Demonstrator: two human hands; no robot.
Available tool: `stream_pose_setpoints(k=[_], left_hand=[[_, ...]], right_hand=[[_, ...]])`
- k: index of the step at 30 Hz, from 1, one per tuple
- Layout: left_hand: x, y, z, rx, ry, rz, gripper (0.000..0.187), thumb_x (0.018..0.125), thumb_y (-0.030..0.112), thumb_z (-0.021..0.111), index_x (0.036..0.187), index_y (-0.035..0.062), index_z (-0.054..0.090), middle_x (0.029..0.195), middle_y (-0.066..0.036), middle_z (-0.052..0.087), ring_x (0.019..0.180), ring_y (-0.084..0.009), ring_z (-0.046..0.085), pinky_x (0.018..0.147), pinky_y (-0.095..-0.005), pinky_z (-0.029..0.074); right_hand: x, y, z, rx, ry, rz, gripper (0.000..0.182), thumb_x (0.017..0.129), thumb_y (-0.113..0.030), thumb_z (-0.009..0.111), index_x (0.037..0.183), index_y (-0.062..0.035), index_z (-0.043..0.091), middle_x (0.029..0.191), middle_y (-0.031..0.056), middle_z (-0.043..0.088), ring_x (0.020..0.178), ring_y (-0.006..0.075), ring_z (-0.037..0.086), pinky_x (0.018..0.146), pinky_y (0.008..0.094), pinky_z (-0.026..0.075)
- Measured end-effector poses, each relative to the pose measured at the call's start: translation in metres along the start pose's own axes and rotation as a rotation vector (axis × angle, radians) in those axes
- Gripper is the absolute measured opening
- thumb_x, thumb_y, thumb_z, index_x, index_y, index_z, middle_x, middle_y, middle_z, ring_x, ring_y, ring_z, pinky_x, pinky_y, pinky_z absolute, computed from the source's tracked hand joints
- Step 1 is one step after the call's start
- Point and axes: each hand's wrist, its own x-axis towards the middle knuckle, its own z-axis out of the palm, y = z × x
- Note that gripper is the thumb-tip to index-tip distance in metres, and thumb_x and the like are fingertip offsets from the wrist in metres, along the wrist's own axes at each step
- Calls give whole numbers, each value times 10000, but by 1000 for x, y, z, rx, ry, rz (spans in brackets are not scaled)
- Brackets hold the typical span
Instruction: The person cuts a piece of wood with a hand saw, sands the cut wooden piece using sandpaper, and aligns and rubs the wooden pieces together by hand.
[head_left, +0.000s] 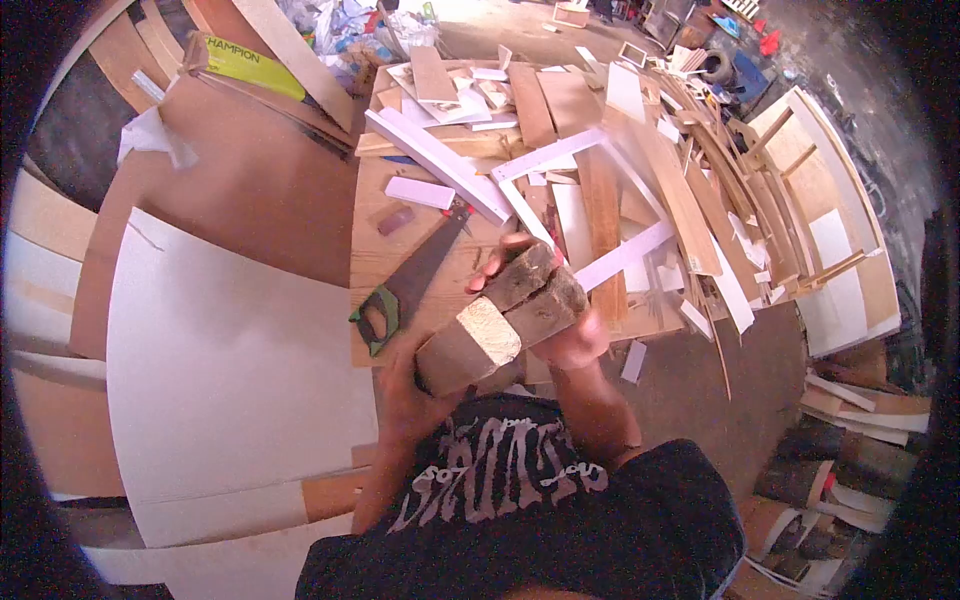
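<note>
Close in front of my chest is a dark, rough wooden block [535, 305], with a deep crack at its far end and a pale bare patch on its near part. My left hand [408, 385] grips its near left end. Around the far right end is my right hand [575, 342], its fingertips showing on the far side. Both palms are mostly hidden behind the wood. Beyond the block, a handsaw [420, 265] with a green and black handle lies on the wooden worktable [365, 210]. A pliers-like tool with red handles [460, 214] lies by the saw's tip.
White-faced strips [440, 165] and an angular white frame [550, 155] lie on the table among long brown boards [600, 220]. Large panels [240, 370] stand at my left, near a yellow-green "CHAMPION" package [250, 65]. A wooden frame panel [835, 230] leans at the right.
</note>
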Motion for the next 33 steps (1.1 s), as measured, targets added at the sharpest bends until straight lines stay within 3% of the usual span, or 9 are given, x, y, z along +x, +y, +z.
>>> stream_pose_setpoints(k=[2,4,7,10,20,22,27,31,33], left_hand=[[6,-2,-5,31,-36,0,759,554,199,916,1222,57,584,1141,-164,664,1059,-372,644,900,-439,517],[6,-15,-4,80,89,138,769,536,207,912,1225,70,599,1142,-149,669,1061,-360,646,900,-439,517],[1,-30,-10,126,63,160,788,526,237,906,1238,77,610,1137,-131,676,1053,-342,654,896,-434,519],[-1,-41,-16,117,76,187,802,530,255,906,1249,67,606,1134,-129,679,1049,-334,659,891,-430,523],[11,-50,-41,98,22,203,794,559,311,942,1212,22,594,1118,-154,692,1009,-330,681,859,-396,544],[8,-51,-44,-12,-29,-16,793,587,352,959,1191,-3,588,1103,-162,694,977,-305,689,853,-385,542],[13,-68,-54,-219,107,-137,773,595,333,972,1159,-18,578,1033,-142,687,929,-236,664,818,-373,530],[7,-91,-60,-11,129,-145,748,597,228,964,1195,25,564,1042,-107,682,924,-233,671,824,-388,561],[7,-97,-59,-186,152,-282,727,614,162,946,1187,-35,543,1030,-133,668,925,-236,646,819,-372,527]], right_hand=[[1,2,8,137,67,25,1011,817,-832,440,1308,52,465,1197,185,583,1100,321,607,970,432,472],[1,5,13,9,180,-13,1005,850,-848,242,1223,46,511,1076,185,604,989,331,618,891,434,488],[-2,15,15,118,320,25,855,887,-787,302,1119,5,524,904,173,610,920,374,623,863,453,469],[-3,27,17,82,324,-39,757,916,-725,322,1052,-10,529,866,169,612,866,365,620,832,445,469],[10,37,44,72,432,-37,621,934,-610,371,1033,-21,541,891,168,608,860,339,610,831,453,478],[6,29,33,75,445,-62,560,942,-568,384,1042,-44,552,925,147,600,881,318,611,838,462,479],[4,-10,14,118,475,-232,486,948,-522,406,1077,-80,557,960,103,587,890,291,597,836,482,486],[-7,-38,1,320,552,-317,508,890,-534,478,1061,-70,596,928,125,618,876,323,613,848,491,488],[-16,-48,-10,305,615,-363,469,898,-505,492,1053,-77,602,931,115,628,875,320,624,857,500,489]])
